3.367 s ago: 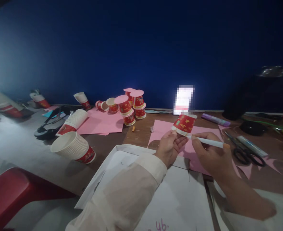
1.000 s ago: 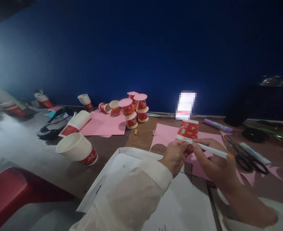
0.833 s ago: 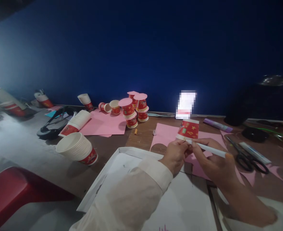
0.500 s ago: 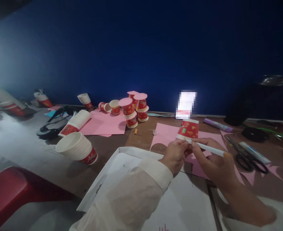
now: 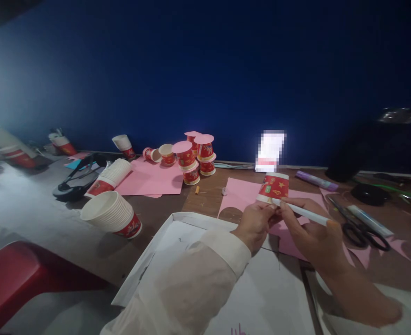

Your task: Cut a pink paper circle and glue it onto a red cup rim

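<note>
A red paper cup [image 5: 273, 187] with gold and green print is turned rim down in front of me. My left hand [image 5: 256, 225] is closed at its lower edge, fingers bent against the white rim. Between thumb and fingers of my right hand [image 5: 319, 237] is a slim white pen [image 5: 308, 213] with an orange end. Its front end meets the cup's rim beside my left fingertips; the exact tip is hidden. Pink paper [image 5: 242, 193] with curved cut-outs lies beneath and around the cup.
Red cups topped with pink discs [image 5: 191, 158] stand in stacks behind. Nested paper cups [image 5: 104, 214] lean at left. Scissors [image 5: 360, 230], a clear tube [image 5: 371, 221] and a purple tube [image 5: 317, 181] lie right. A white box lid [image 5: 191, 242] sits under my forearms; a red stool [image 5: 27, 274] is lower left.
The pen has shifted very slightly along the cup's rim, with my right hand moving a little. My left hand and the cup stay almost in place.
</note>
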Demonstrator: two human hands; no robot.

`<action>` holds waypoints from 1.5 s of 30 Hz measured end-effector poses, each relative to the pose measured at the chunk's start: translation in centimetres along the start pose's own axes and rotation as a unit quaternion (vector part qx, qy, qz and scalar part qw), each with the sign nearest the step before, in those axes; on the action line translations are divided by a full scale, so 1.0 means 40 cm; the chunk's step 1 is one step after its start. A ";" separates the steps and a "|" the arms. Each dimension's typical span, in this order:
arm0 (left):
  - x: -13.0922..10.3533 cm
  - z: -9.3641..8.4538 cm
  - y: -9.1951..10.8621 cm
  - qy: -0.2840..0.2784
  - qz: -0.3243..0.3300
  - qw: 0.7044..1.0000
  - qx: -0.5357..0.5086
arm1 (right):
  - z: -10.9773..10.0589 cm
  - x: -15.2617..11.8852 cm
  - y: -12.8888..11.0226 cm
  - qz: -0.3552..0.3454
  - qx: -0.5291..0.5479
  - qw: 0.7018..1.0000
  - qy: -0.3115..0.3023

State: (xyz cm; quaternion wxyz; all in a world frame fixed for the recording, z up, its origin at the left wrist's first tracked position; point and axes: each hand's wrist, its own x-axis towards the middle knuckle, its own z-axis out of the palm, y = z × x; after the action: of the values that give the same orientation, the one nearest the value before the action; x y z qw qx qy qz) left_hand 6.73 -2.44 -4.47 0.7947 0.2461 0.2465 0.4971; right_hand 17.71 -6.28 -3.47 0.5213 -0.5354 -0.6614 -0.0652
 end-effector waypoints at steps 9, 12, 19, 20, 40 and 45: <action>0.000 0.006 -0.001 0.000 0.000 1.000 0.000 | 0.001 0.011 -0.008 -0.025 -0.023 0.999 0.012; 0.002 0.004 -0.003 -0.009 0.004 1.000 0.006 | 0.001 0.010 -0.003 -0.032 -0.022 0.999 0.019; 0.000 0.002 -0.004 -0.013 0.008 1.000 0.018 | 0.002 0.004 0.005 -0.017 -0.027 0.999 0.029; 0.000 0.002 -0.004 -0.015 0.008 1.000 0.019 | 0.003 0.004 0.005 -0.016 -0.026 0.999 0.029; 0.005 -0.003 -0.008 -0.004 0.005 0.999 0.038 | 0.004 0.000 0.005 -0.005 -0.037 0.999 0.016; 0.000 0.000 -0.005 -0.007 0.008 1.000 0.020 | 0.004 0.003 0.009 -0.014 -0.043 0.999 0.025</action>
State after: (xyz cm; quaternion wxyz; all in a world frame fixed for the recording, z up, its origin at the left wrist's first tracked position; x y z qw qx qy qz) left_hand 6.87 -2.51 -4.62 0.7875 0.2673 0.2490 0.4964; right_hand 17.92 -5.96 -3.63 0.5133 -0.5458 -0.6524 -0.1141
